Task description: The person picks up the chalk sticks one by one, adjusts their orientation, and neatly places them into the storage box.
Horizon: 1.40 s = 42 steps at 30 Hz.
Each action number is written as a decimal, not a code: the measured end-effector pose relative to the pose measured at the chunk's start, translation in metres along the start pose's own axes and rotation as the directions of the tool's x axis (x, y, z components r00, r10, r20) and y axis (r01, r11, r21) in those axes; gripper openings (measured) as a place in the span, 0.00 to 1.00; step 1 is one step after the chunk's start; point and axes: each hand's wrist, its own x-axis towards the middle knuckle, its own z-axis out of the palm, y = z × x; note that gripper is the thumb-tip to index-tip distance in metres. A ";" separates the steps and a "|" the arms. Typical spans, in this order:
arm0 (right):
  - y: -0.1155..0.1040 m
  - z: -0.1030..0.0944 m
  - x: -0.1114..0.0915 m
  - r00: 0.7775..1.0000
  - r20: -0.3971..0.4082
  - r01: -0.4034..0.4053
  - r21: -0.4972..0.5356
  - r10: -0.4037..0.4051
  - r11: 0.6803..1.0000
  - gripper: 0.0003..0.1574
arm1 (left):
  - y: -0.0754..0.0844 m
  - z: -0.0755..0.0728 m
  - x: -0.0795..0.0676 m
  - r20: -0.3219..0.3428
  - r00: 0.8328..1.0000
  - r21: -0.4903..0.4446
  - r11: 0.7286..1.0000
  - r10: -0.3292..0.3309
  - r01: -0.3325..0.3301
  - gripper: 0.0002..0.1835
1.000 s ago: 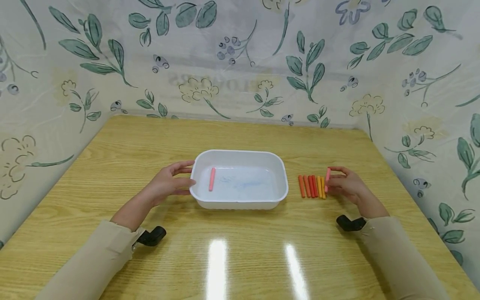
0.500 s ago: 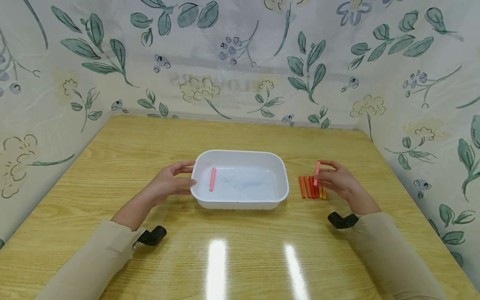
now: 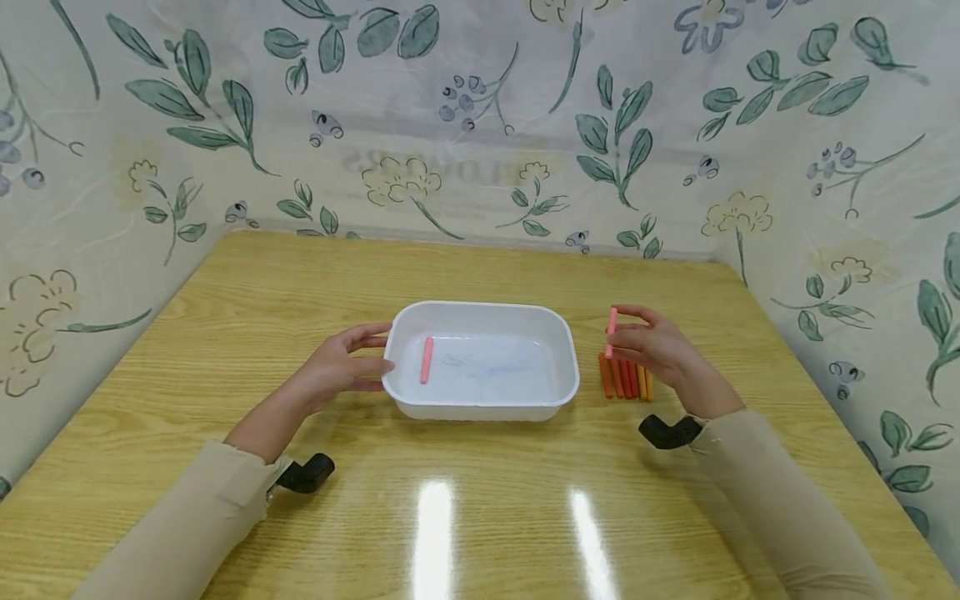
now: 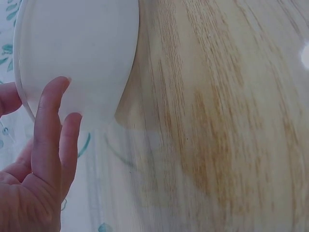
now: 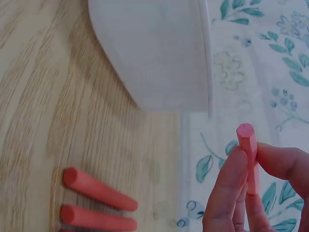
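A pink crayon (image 3: 611,333) is pinched between the thumb and fingers of my right hand (image 3: 656,346), raised over the row of crayons. Its faceted end shows close up in the right wrist view. Below the hand lie several orange, red and yellow crayons (image 3: 606,377) side by side, partly hidden by it. My left hand (image 3: 330,367) holds the left end of the white plastic tub (image 3: 483,412), one digit over the rim and other fingertips (image 4: 63,84) against the outer wall. Inside the tub, toward its left, rests another pink crayon (image 3: 427,360).
The wooden table (image 3: 360,508) has glare streaks toward its front. A floral cloth (image 3: 480,108) encloses its back and sides. Faint blue smudges mark the tub's floor.
My right hand has moved left with the pink crayon, from the yellow end of the row toward the tub, and farther back. The left hand keeps its place on the tub.
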 end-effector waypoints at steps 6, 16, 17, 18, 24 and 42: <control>-0.005 0.014 0.006 1.000 0.002 -0.012 0.031 0.012 0.999 0.41 | 0.000 0.000 0.000 0.001 1.000 -0.001 1.000 0.007 -0.007 0.36; -0.012 0.041 0.012 0.999 0.033 -0.024 0.074 0.021 0.997 0.39 | 0.001 0.002 -0.004 0.010 1.000 -0.033 0.999 0.023 -0.022 0.37; -0.013 0.045 0.012 0.999 0.036 -0.026 0.075 0.023 0.997 0.39 | 0.001 0.002 -0.004 0.010 1.000 -0.033 0.999 0.022 -0.022 0.37; -0.014 0.048 0.013 0.999 0.038 -0.031 0.082 0.028 0.996 0.39 | 0.002 0.002 -0.004 0.010 1.000 -0.034 0.999 0.022 -0.022 0.37; -0.019 0.066 0.017 0.997 0.053 -0.066 0.095 0.061 0.993 0.38 | 0.001 0.002 -0.004 0.009 1.000 -0.036 0.999 0.019 -0.019 0.37; -0.031 0.103 0.032 0.988 0.108 -0.129 0.157 0.113 0.979 0.34 | -0.002 0.000 -0.001 0.004 1.000 -0.022 1.000 0.020 -0.020 0.37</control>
